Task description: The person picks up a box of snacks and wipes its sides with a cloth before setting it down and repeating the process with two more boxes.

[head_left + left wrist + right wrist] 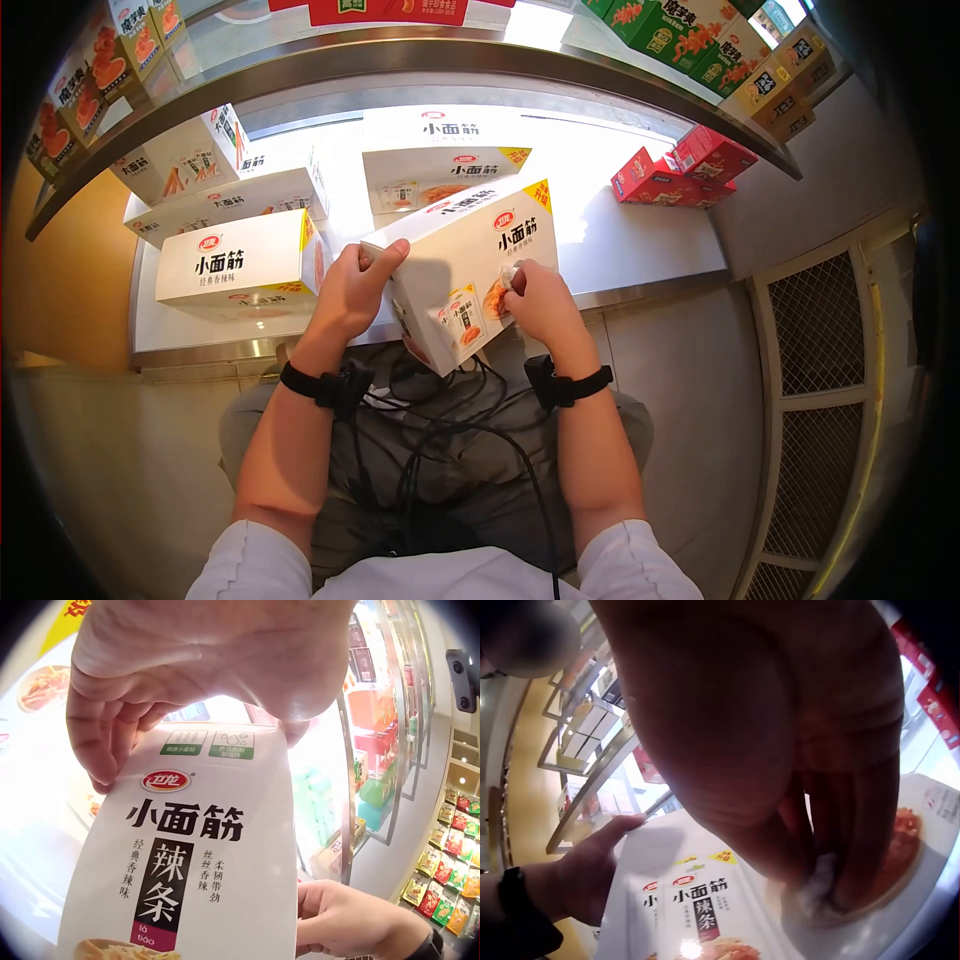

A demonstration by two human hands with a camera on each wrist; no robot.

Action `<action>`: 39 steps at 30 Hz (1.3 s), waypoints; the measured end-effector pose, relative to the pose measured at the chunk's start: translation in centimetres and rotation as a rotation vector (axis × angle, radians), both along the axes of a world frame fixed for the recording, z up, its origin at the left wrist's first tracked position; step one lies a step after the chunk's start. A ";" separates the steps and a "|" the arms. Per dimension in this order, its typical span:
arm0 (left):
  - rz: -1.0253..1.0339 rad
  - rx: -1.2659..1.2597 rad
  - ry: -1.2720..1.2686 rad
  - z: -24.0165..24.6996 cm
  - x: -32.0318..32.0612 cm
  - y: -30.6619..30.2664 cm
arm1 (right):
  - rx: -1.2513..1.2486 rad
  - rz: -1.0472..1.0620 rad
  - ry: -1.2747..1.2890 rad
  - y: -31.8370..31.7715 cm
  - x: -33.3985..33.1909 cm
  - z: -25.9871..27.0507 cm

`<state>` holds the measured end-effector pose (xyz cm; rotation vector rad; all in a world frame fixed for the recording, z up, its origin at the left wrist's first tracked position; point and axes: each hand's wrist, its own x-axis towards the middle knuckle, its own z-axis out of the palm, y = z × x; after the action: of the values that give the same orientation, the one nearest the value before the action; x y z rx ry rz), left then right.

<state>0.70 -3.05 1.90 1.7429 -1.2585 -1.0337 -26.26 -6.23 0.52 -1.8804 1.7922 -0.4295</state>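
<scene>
A white snack carton [435, 265] with black lettering and a yellow corner is held tilted above the person's lap, at the front of the lit shelf. My left hand [362, 290] grips its left end, thumb on top and fingers over the far side. In the left wrist view, that hand spans the end of the carton [187, 825]. My right hand [548, 308] pinches a crumpled white tissue [821, 889] against the printed front, over the picture of food. The right palm hides much of the carton in the right wrist view.
On the white shelf [590, 255] stand similar cartons [235, 262] at left and one [445, 165] behind. Red boxes [685, 170] sit at right. A metal-edged upper shelf [420, 45] holds more boxes. Black cables [430, 430] lie across the lap.
</scene>
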 end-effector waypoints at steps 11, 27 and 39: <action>0.010 0.013 -0.036 -1.2 0.5 -0.7 | -0.057 0.704 -0.218 6.4 6.1 2.1; -0.016 0.027 0.051 -1.0 0.9 -0.4 | 0.227 -0.050 0.059 -2.3 -4.2 -2.9; -0.042 0.014 0.035 -0.2 0.7 -0.2 | -0.327 -0.304 -0.133 -3.6 -3.8 -4.2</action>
<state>1.37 -3.22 1.68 1.7085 -1.2732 -1.0950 -30.04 -9.88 -3.70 -1.7321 2.0173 -0.9863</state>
